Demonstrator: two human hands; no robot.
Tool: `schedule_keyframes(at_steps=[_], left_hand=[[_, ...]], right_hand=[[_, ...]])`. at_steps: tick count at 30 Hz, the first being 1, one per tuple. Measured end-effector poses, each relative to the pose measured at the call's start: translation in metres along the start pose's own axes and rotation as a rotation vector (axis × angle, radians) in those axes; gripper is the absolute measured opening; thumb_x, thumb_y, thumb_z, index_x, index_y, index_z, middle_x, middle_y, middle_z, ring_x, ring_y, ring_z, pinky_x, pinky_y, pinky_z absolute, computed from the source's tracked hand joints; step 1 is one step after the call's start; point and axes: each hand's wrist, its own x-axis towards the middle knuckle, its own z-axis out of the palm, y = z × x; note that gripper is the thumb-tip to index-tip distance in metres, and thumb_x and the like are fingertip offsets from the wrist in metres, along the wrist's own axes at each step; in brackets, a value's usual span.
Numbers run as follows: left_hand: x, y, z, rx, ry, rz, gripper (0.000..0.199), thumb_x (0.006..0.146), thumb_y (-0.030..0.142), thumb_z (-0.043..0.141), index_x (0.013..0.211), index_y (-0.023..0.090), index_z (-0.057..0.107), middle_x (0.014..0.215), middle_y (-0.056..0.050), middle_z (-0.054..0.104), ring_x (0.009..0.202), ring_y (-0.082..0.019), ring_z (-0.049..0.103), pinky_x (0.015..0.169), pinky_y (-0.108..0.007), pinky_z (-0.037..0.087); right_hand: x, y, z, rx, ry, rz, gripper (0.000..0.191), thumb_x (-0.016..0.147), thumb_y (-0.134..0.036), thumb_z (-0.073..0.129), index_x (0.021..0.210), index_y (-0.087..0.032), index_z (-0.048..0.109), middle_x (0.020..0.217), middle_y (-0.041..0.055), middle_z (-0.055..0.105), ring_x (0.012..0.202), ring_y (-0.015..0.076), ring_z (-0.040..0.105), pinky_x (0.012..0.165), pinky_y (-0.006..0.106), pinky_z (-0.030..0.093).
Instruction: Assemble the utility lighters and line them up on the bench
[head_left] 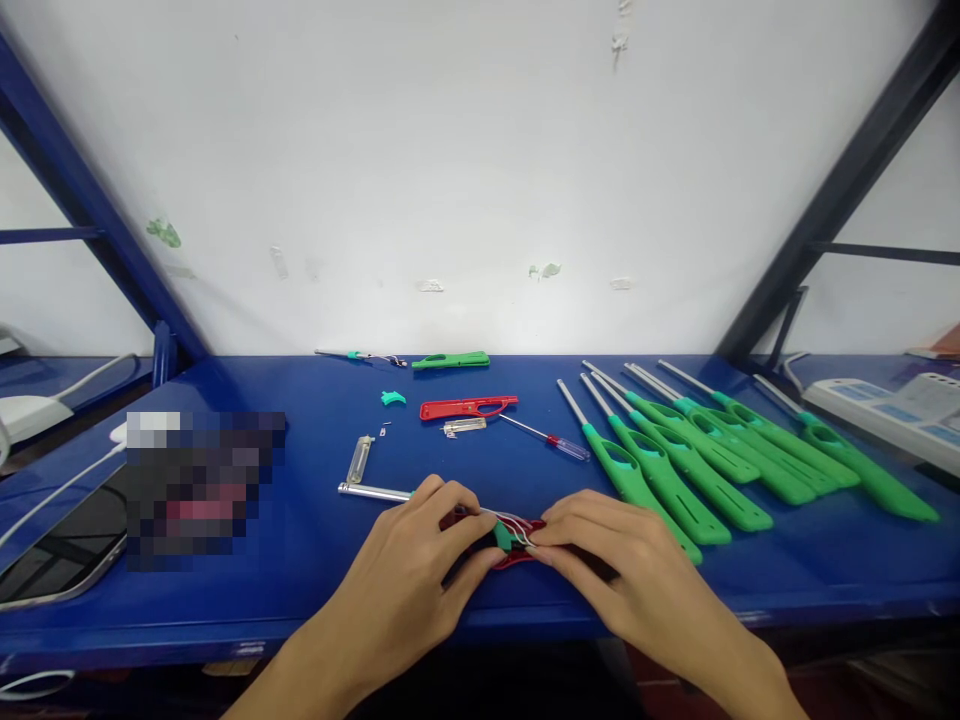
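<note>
Near the front edge of the blue table, a red lighter shell point(517, 560) lies under both hands, with a green trigger piece point(502, 537) and thin white wires point(514, 524) in it. My left hand point(427, 550) is closed, thumb and forefinger pinching at the green piece. From beneath its fingers a metal tube point(377, 492) sticks out to the left. My right hand point(619, 550) is closed too, its fingertips pressed together at the wires and the right part of the shell. Its fingers hide what exactly they pinch.
Several green lighters point(701, 495) lie at right. Beyond the hands are a red half shell point(454, 408), a screwdriver point(568, 447), clear tanks point(360, 460), a teal trigger point(393, 398) and a green shell point(450, 360). A phone point(71, 540) lies at left.
</note>
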Motion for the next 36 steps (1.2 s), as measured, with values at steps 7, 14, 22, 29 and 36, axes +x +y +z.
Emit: schedule_keyframes(at_steps=[7, 14, 22, 29, 36], left_hand=[[0.001, 0.0004, 0.0002, 0.002, 0.012, 0.01, 0.014, 0.108, 0.02, 0.063, 0.116, 0.022, 0.074, 0.103, -0.005, 0.069, 0.089, -0.023, 0.059, 0.075, -0.038, 0.054], [0.0001, 0.0023, -0.0001, 0.02, 0.016, 0.02, 0.017, 0.108, 0.019, 0.06, 0.12, 0.023, 0.072, 0.105, -0.005, 0.069, 0.089, -0.024, 0.059, 0.076, -0.039, 0.055], [0.0, 0.002, -0.0017, 0.035, 0.009, 0.018, 0.014, 0.109, 0.02, 0.059, 0.116, 0.023, 0.07, 0.103, -0.005, 0.07, 0.086, -0.023, 0.062, 0.074, -0.038, 0.056], [-0.0006, 0.003, -0.0026, 0.031, 0.006, 0.027, 0.017, 0.11, 0.02, 0.057, 0.121, 0.023, 0.069, 0.102, -0.004, 0.069, 0.087, -0.022, 0.066, 0.075, -0.035, 0.058], [-0.0022, 0.0028, -0.0017, 0.033, 0.0, 0.019, 0.018, 0.111, 0.021, 0.055, 0.123, 0.023, 0.068, 0.104, -0.004, 0.068, 0.087, -0.021, 0.065, 0.075, -0.035, 0.057]], right_hand=[[-0.0003, -0.0022, -0.001, 0.008, -0.012, 0.011, 0.014, 0.108, -0.018, 0.064, 0.105, -0.024, 0.075, 0.099, 0.0012, 0.079, 0.09, 0.0194, 0.072, 0.082, 0.034, 0.055], [0.0016, 0.0009, 0.0009, -0.047, -0.029, -0.011, 0.015, 0.111, -0.024, 0.059, 0.102, -0.023, 0.071, 0.098, 0.0015, 0.077, 0.088, 0.0196, 0.07, 0.081, 0.034, 0.053], [0.0013, 0.0018, 0.0009, -0.064, -0.05, -0.023, 0.016, 0.112, -0.025, 0.057, 0.103, -0.022, 0.069, 0.098, 0.0021, 0.076, 0.088, 0.0204, 0.068, 0.081, 0.035, 0.052], [0.0056, 0.0017, 0.0, -0.056, -0.073, -0.01, 0.019, 0.113, -0.028, 0.056, 0.102, -0.022, 0.071, 0.099, 0.0026, 0.076, 0.09, 0.0199, 0.069, 0.081, 0.034, 0.054], [0.0029, 0.0007, 0.0015, -0.022, -0.015, 0.007, 0.017, 0.111, -0.028, 0.06, 0.101, -0.022, 0.073, 0.098, 0.0027, 0.077, 0.088, 0.0191, 0.072, 0.081, 0.033, 0.058]])
